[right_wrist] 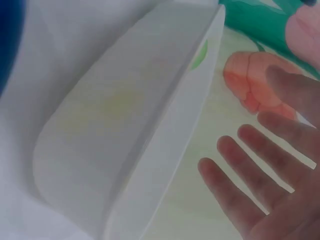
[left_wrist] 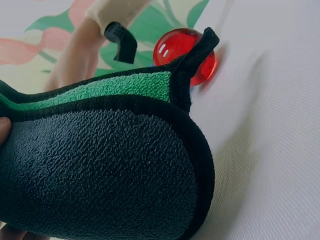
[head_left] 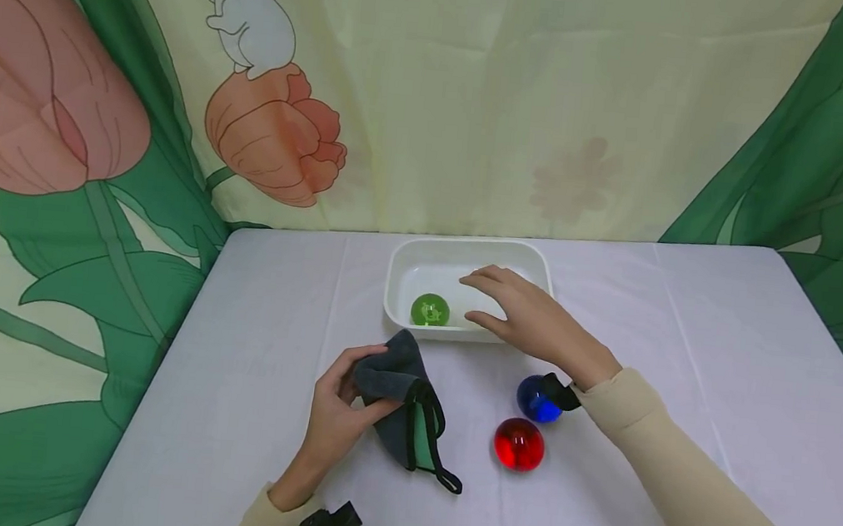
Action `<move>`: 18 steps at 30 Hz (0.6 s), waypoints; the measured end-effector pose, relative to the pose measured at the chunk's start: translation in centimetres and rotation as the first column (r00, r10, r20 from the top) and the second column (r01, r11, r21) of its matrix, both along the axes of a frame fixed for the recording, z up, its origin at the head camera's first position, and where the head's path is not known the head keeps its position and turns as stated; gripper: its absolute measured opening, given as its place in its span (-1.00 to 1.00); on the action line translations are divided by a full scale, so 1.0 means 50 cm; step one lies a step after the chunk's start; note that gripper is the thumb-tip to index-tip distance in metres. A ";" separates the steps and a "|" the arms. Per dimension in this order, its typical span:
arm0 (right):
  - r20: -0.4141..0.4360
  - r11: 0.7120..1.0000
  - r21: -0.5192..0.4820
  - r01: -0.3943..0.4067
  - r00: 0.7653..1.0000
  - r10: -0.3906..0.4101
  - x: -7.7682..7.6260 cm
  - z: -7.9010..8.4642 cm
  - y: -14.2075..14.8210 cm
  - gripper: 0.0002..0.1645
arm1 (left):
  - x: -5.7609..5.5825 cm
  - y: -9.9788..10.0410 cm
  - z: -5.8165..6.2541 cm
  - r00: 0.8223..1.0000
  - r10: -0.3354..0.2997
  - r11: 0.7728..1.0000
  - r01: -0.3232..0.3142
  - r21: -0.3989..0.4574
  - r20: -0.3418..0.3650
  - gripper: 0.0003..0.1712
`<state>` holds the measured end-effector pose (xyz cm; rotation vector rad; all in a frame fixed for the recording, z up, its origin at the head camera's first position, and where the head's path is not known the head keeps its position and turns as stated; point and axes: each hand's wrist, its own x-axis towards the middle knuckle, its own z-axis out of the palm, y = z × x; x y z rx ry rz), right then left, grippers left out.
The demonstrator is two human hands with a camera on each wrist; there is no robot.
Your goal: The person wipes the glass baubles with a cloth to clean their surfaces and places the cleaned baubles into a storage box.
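Observation:
A folded dark grey cloth with black edging, a green inner side and a hanging loop is gripped by my left hand, thumb on its near side. In the left wrist view the cloth fills much of the picture. My right hand hovers over the right part of a white tray, its fingers spread with nothing between them. Inside the tray, at the front left, rests a clear green ball. The fingers appear beside the tray's rim in the right wrist view.
A clear red ball lies on the white tablecloth right of the cloth. Just behind it is a blue ball, partly covered by the black piece on the right wrist. A printed curtain hangs behind the table.

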<state>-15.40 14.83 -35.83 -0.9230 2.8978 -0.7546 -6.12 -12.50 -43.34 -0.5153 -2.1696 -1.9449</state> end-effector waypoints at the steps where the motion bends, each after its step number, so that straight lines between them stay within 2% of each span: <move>1: 0.004 1.000 -0.003 0.002 1.000 -0.002 0.005 0.001 0.006 -0.38 | 0.000 0.000 0.000 1.000 0.000 1.000 0.000 0.000 0.000 -0.30; 9: -0.001 0.999 -0.035 -0.016 1.000 0.016 0.046 -0.005 0.043 -0.37 | 0.000 0.001 -0.001 1.000 0.010 1.000 -0.010 -0.015 -0.012 -0.30; 18: -0.028 0.996 -0.082 -0.039 0.999 0.036 0.093 -0.032 0.089 -0.41 | 0.003 0.003 0.001 1.000 0.027 1.000 -0.027 -0.012 -0.004 -0.30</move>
